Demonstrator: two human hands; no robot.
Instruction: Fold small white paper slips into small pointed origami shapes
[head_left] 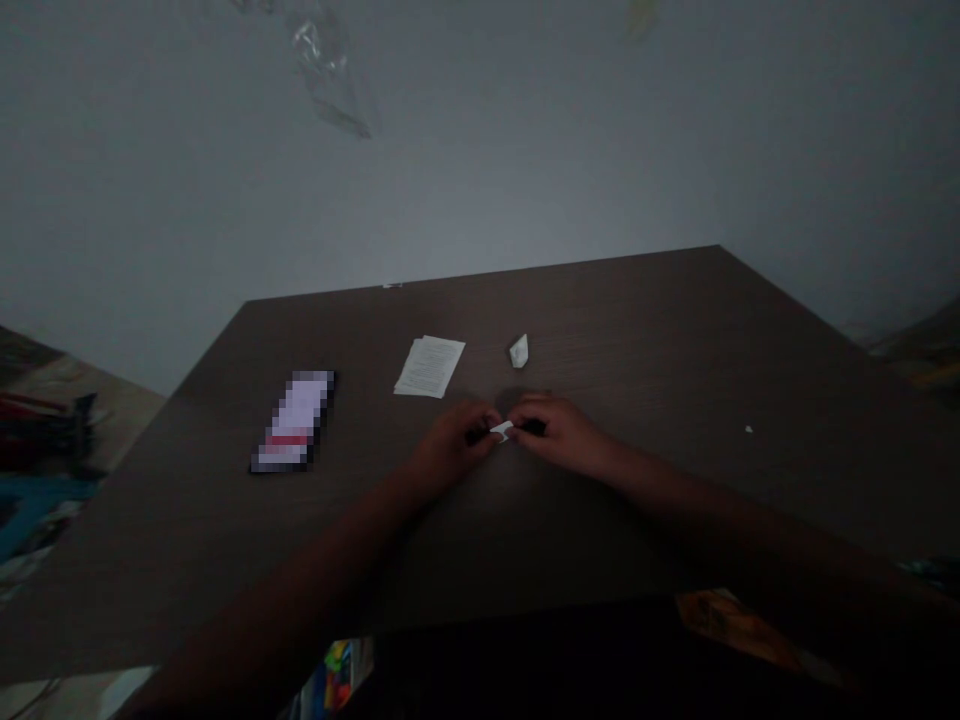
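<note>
A small white piece of paper [502, 430] is pinched between my two hands, low over the middle of the table. My left hand [457, 437] grips its left end with thumb and fingers closed. On the opposite end, the thumb and fingers of my right hand [553, 428] are closed too. The paper looks folded, but the dim light hides its creases. Just beyond my hands lies a folded white paper piece [519, 351] with a pointed corner. A few printed sheets [430, 367] are stacked to its left.
A phone [295, 422] with a lit, blurred screen rests on the left of the dark table [637, 330]. One tiny white scrap [748, 429] lies at the right. Behind the table rises a pale wall [525, 130] with a clear plastic bag [330, 75] on it.
</note>
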